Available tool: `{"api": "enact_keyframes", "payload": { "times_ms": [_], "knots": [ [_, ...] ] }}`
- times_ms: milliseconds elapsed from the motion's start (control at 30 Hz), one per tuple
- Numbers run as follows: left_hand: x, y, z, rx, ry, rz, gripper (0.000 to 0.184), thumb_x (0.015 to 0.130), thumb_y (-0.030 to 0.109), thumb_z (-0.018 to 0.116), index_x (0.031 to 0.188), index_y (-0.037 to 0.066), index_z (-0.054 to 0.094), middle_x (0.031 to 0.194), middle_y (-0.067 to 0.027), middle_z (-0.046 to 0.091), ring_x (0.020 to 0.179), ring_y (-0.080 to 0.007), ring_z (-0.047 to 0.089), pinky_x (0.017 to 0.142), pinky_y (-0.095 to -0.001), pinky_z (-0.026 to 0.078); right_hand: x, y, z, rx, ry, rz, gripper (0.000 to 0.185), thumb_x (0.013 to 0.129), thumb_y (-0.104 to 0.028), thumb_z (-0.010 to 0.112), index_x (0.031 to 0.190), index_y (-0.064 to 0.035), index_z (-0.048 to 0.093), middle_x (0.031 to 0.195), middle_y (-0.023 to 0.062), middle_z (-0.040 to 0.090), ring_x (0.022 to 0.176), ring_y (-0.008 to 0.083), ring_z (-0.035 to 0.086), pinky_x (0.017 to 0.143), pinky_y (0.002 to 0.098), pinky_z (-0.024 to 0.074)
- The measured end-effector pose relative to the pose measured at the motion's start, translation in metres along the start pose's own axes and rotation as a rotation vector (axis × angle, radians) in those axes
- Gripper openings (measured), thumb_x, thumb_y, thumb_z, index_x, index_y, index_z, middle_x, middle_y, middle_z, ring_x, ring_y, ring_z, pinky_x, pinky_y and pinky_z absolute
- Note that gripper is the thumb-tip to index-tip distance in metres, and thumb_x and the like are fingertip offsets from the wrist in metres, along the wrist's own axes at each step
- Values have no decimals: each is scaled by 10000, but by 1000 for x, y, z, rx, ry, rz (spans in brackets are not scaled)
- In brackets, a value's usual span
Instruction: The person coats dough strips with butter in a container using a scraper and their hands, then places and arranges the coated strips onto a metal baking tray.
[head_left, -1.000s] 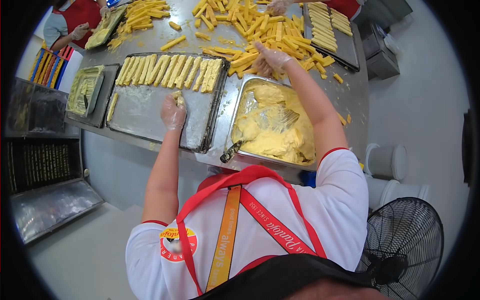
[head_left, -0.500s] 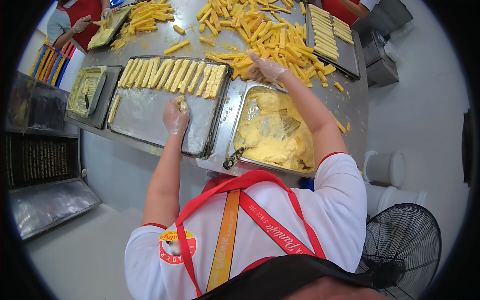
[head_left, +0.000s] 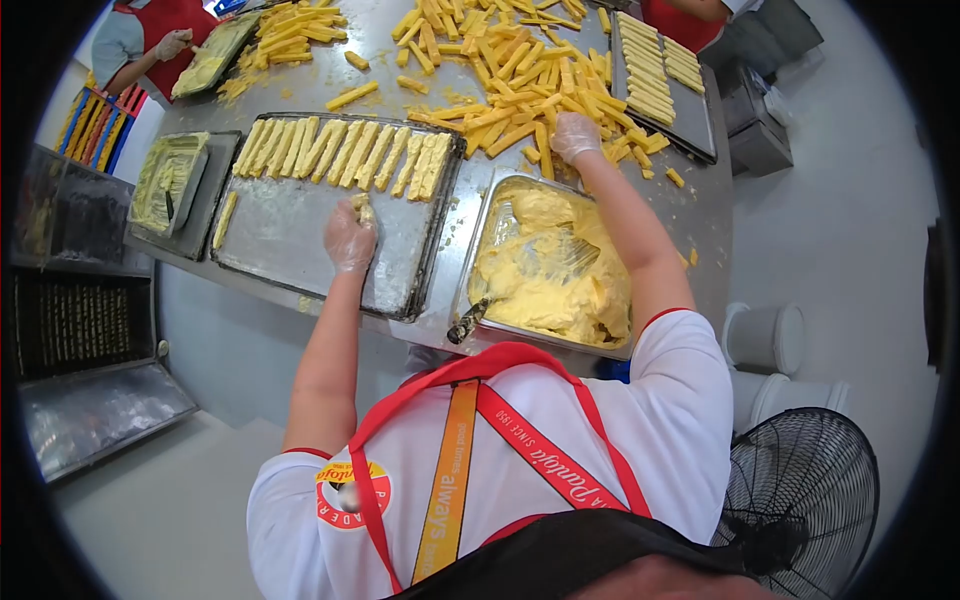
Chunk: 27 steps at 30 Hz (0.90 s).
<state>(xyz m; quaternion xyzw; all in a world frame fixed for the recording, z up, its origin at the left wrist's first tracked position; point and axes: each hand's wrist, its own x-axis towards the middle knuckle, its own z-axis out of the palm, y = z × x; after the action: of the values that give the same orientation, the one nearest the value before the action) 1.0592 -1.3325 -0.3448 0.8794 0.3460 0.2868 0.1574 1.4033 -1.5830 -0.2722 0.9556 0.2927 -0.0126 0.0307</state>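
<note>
My left hand [head_left: 351, 238], in a clear glove, is closed around a cream-smeared piece [head_left: 361, 208] above the black-rimmed tray [head_left: 300, 228]. A row of coated sticks [head_left: 343, 153] lies along that tray's far side, with a single one at its left edge. My right hand [head_left: 575, 137], also gloved, is at the near edge of the pile of yellow sticks [head_left: 520, 70]; its fingers are curled and what they hold, if anything, is hidden. Below it stands a metal pan [head_left: 464, 270] of yellow cream [head_left: 545, 270], with a dark-handled spatula [head_left: 469, 320] at its left corner.
A smaller cream-smeared tray [head_left: 170, 185] is at the left. Another tray of sticks [head_left: 650, 75] lies at the back right. Co-workers in red aprons stand at the far left [head_left: 165, 40] and far right [head_left: 690, 20]. A fan [head_left: 800, 500] stands at the lower right.
My right hand has moved right along the pile's near edge, and its fingers now curl downward. My left hand keeps its hold over the tray. The far-left co-worker's hands have shifted.
</note>
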Motion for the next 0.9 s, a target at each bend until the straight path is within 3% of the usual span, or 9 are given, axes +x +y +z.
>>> {"api": "enact_keyframes", "payload": {
  "times_ms": [167, 267, 367, 467, 567, 667, 700, 800, 900],
  "knots": [
    [3, 2, -4, -16, 20, 13, 170, 820, 231, 607, 929, 103, 625, 819, -159, 646, 760, -374, 617, 663, -473, 474, -3, -15, -41, 42, 162, 21, 202, 760, -139, 600, 946, -87, 659, 926, 153, 663, 897, 331, 638, 774, 416, 514],
    [0, 6, -5, 10, -36, -35, 174, 807, 224, 616, 930, 101, 626, 819, -162, 644, 759, -377, 616, 664, -474, 473, 13, -26, -16, -68, 192, -407, 198, 746, -100, 603, 936, -106, 660, 924, 124, 643, 882, 312, 622, 769, 393, 510],
    [3, 6, -4, 2, -48, -59, 178, 802, 214, 616, 934, 96, 626, 819, -161, 645, 765, -376, 614, 672, -472, 471, 34, -47, 32, -248, 85, -610, 185, 745, -87, 607, 918, -115, 664, 965, 104, 634, 894, 292, 611, 793, 379, 505],
    [5, 11, -12, -36, -49, -65, 178, 800, 212, 618, 932, 93, 625, 827, -156, 648, 771, -371, 614, 680, -467, 470, 30, -55, 33, -282, 77, -682, 159, 749, -107, 621, 899, -130, 669, 921, 91, 640, 884, 271, 616, 786, 372, 508],
    [5, 9, -10, -19, -75, -74, 180, 801, 215, 614, 932, 92, 625, 835, -155, 650, 775, -368, 615, 685, -461, 471, 28, -47, 11, -188, 102, -641, 167, 763, -128, 637, 922, -94, 676, 935, 115, 654, 899, 303, 621, 803, 385, 507],
    [4, 7, -5, -34, -41, -65, 183, 796, 212, 616, 935, 94, 626, 838, -154, 650, 781, -365, 616, 686, -459, 472, 9, -33, -29, 414, 363, -552, 247, 800, -145, 641, 1030, -55, 644, 975, 149, 661, 919, 344, 620, 816, 405, 502],
    [4, 7, -2, -23, -52, -72, 184, 797, 211, 615, 938, 94, 626, 841, -153, 651, 783, -364, 617, 686, -458, 472, 0, -33, -46, 488, 248, -401, 358, 826, -182, 650, 1147, -41, 580, 1014, 183, 650, 929, 379, 609, 821, 421, 497],
    [7, 0, 3, -5, -64, -47, 188, 802, 212, 613, 951, 98, 627, 846, -152, 653, 789, -361, 619, 686, -457, 473, -9, -23, -45, 370, 257, -371, 407, 837, -222, 661, 1193, -63, 545, 984, 195, 648, 914, 371, 614, 805, 416, 498],
    [3, -4, 5, -35, -17, 19, 196, 806, 220, 613, 968, 110, 631, 849, -155, 655, 788, -363, 622, 686, -460, 476, -46, -17, -47, 483, 370, -472, 424, 827, -245, 688, 1174, -47, 546, 1003, 205, 638, 924, 356, 619, 809, 409, 497]
  ]
}}
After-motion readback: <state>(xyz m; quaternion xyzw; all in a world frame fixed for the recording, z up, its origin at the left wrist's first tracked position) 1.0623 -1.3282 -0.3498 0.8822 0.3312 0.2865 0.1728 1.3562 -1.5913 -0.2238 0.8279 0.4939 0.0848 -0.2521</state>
